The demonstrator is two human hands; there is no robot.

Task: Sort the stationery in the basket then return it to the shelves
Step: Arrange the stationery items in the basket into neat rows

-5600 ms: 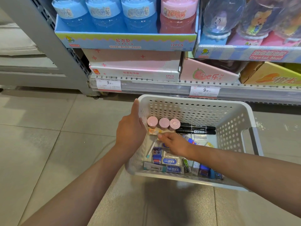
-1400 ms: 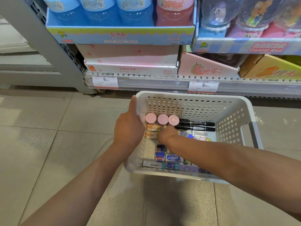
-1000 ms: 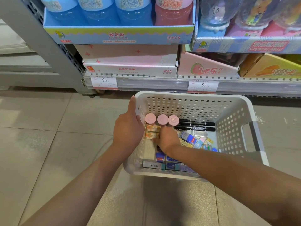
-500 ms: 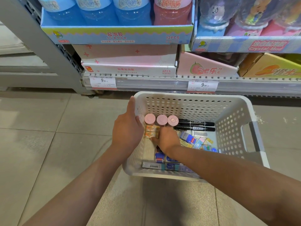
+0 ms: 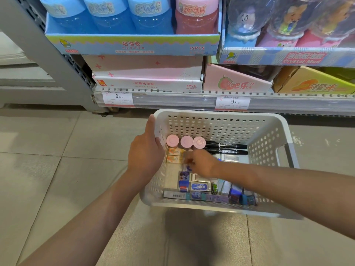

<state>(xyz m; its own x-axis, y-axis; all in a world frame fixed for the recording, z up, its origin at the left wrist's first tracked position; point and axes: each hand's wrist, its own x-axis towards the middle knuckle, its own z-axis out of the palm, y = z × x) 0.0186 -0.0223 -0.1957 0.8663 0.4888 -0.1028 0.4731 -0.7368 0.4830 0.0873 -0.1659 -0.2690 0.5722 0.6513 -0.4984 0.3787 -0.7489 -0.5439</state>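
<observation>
A white perforated basket (image 5: 217, 115) sits on the tiled floor below the shelf. My left hand (image 5: 146, 156) grips its left wall, thumb up along the rim. My right hand (image 5: 201, 163) is inside the basket, blurred, with its fingers curled down beside two small orange boxes (image 5: 174, 155). A small purple item shows under the fingertips; whether it is gripped is unclear. Three pink round caps (image 5: 186, 142) stand in a row at the back left, with two black markers (image 5: 225, 148) lying next to them. Several boxed erasers (image 5: 199, 187) lie along the front wall.
The lowest shelf rail (image 5: 172, 101) with price tags runs just behind the basket. Pink and orange cartons and blue trays of slime jars (image 5: 132, 45) fill the shelves above. A grey shelf upright (image 5: 57, 64) slants down at the left. Bare floor tiles (image 5: 57, 169) lie left of the basket.
My right hand has shifted slightly right and forward from the orange boxes and is now blurred with motion. The coloured items beside my wrist are now covered. My left hand has kept its grip.
</observation>
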